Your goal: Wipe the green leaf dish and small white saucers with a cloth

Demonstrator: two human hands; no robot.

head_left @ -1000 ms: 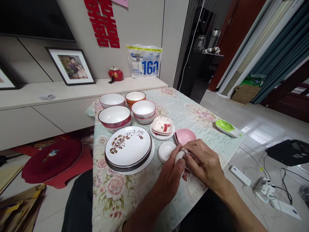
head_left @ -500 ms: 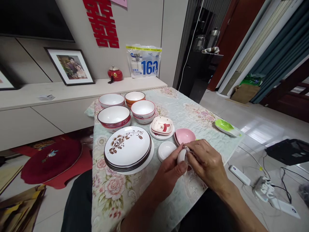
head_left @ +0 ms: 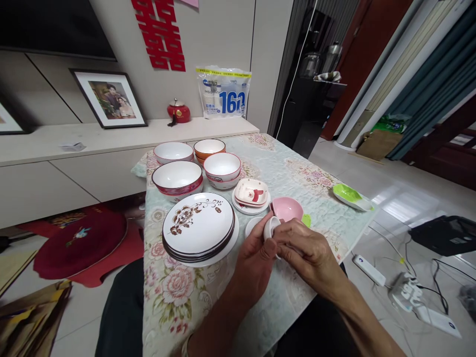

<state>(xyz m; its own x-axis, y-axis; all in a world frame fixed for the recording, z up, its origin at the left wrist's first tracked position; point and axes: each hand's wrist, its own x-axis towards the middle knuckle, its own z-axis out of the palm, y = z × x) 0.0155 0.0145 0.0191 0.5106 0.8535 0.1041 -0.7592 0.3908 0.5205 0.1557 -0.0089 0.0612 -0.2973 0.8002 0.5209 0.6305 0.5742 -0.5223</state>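
Before me, just above the table, my left hand (head_left: 256, 260) wraps its fingers and thumb round a small white cup-like dish (head_left: 271, 226), tilted on its side. My right hand (head_left: 308, 246) is closed on the near right side of the same dish, its fingertips partly hidden. Behind the hands, a small white dish (head_left: 251, 226) lies partly covered. A pink bowl (head_left: 288, 208) stands just beyond my right fingers, with a bright green edge (head_left: 306, 220) showing beside it. Square patterned dishes (head_left: 252, 190) sit on round white plates farther back.
Left of the hands is a stack of flowered plates (head_left: 199, 223). Beyond stand stacked bowls (head_left: 177, 174), red-rimmed bowls (head_left: 222, 166) and an orange bowl (head_left: 209, 147). A green-and-white dish (head_left: 349, 195) lies near the right edge of the flowered tablecloth (head_left: 174, 302).
Both hands have shifted slightly left with the white dish, which now shows its round rim more. The small dish behind is more covered, and the green edge more visible.
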